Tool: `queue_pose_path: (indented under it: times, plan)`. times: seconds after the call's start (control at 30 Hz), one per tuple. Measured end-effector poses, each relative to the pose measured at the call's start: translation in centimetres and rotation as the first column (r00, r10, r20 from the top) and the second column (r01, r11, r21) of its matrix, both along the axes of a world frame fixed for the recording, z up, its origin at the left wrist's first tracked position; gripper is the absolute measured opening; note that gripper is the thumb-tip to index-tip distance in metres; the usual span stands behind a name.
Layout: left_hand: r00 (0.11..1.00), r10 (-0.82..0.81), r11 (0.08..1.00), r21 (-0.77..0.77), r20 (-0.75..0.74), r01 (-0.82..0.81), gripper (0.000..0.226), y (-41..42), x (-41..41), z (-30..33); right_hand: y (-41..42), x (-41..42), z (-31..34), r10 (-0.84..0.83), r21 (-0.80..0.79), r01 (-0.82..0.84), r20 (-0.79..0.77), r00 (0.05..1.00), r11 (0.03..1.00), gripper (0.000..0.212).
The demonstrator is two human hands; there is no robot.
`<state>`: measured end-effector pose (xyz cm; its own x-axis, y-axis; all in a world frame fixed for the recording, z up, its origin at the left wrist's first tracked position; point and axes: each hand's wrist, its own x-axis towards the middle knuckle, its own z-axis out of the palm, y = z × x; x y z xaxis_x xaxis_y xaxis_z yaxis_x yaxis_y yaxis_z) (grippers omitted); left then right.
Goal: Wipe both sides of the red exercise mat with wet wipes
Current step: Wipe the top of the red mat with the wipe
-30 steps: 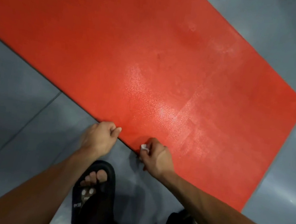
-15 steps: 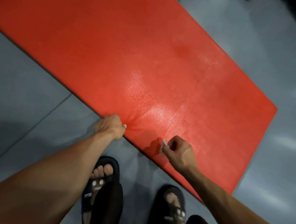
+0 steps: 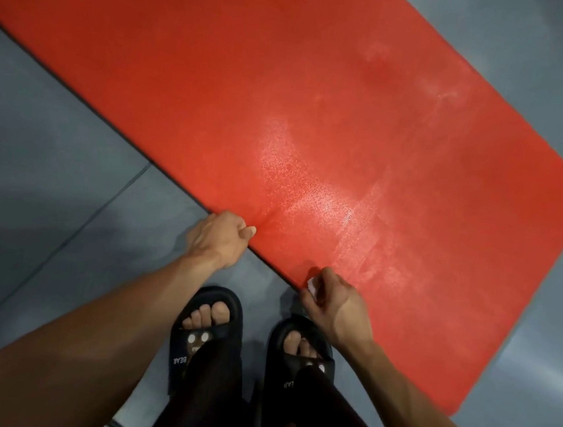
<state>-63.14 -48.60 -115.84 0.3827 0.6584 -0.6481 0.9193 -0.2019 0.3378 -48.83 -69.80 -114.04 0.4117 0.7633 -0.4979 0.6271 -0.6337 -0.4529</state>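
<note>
The red mat [image 3: 283, 110] is lying flat on the grey floor [image 3: 38, 155], and compared to half a second ago my right hand has dropped back to its near edge. Plenty of bare floor around it. My left hand [image 3: 217, 236] is gripping that edge, and my right hand [image 3: 333, 304] is pinching the edge along with the wet wipe [image 3: 310, 287].

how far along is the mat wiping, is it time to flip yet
The upward face of the red mat shows pale, shiny wipe streaks, so that side looks wiped. In hand: the left hand grips the near edge, and the right hand holds the white wipe at that edge, as if about to flip it. Left: the underside, not visible.
</note>
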Motion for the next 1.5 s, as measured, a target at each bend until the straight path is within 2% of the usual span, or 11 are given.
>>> queue_pose_path:
  times: [0.17,0.23,0.33,0.43,0.53,0.67,0.97,1.13,1.2,1.33,1.5]
  plan:
    - [0.989,-0.150,0.975,0.161,-0.012,0.150,0.042,-1.5,-0.2,0.6,-2.0,1.5,0.7,-0.072,0.145,0.075,-0.026,0.997,0.987,0.011]
    - [0.936,-0.326,0.913,0.300,0.132,0.276,0.033,-3.6,-0.5,0.8,-2.8,2.0,0.9,-0.129,0.187,0.131,-0.028,0.991,0.973,0.008]
    - [0.618,-0.706,0.693,0.514,0.346,0.505,0.016,-7.6,-0.3,0.3,-2.6,2.2,0.0,-0.245,0.251,0.246,-0.036,0.969,0.936,0.015]
    - [0.356,-0.895,0.444,0.460,0.270,0.769,0.053,-10.9,1.5,-1.1,-2.1,2.5,-0.9,-0.389,0.292,0.395,-0.082,0.918,0.871,0.017]
    - [0.253,-0.964,0.266,0.412,0.088,0.871,0.070,-11.2,2.5,-2.0,-1.5,2.6,-0.9,-0.443,0.329,0.456,-0.121,0.889,0.827,0.017]
    - [0.191,-0.981,0.186,0.436,0.031,0.880,0.065,-10.1,1.7,-3.5,-1.4,2.7,-1.0,-0.439,0.348,0.460,-0.142,0.887,0.817,0.019]
    - [0.258,-0.966,0.215,0.472,-0.026,0.855,0.079,-9.2,0.0,-3.6,-1.4,2.6,-1.2,-0.460,0.337,0.487,-0.160,0.873,0.806,0.017]
    - [0.567,-0.823,0.471,0.512,-0.039,0.719,0.070,-7.1,-3.1,-2.9,-1.0,2.5,-1.2,-0.433,0.323,0.465,-0.169,0.885,0.824,0.016]
    - [0.648,-0.760,0.527,0.537,-0.049,0.659,0.069,-5.6,-4.7,-2.6,-1.0,2.5,-1.2,-0.424,0.322,0.453,-0.159,0.892,0.831,0.016]
    - [0.644,-0.765,0.509,0.614,0.002,0.603,0.063,-4.8,-6.4,-2.3,-0.9,2.5,-1.2,-0.420,0.319,0.442,-0.140,0.897,0.838,0.015]
    - [0.651,-0.758,0.589,0.486,0.053,0.646,0.069,-4.6,-4.9,-2.9,-0.6,1.9,-1.1,-0.404,0.305,0.423,-0.126,0.906,0.853,0.015]
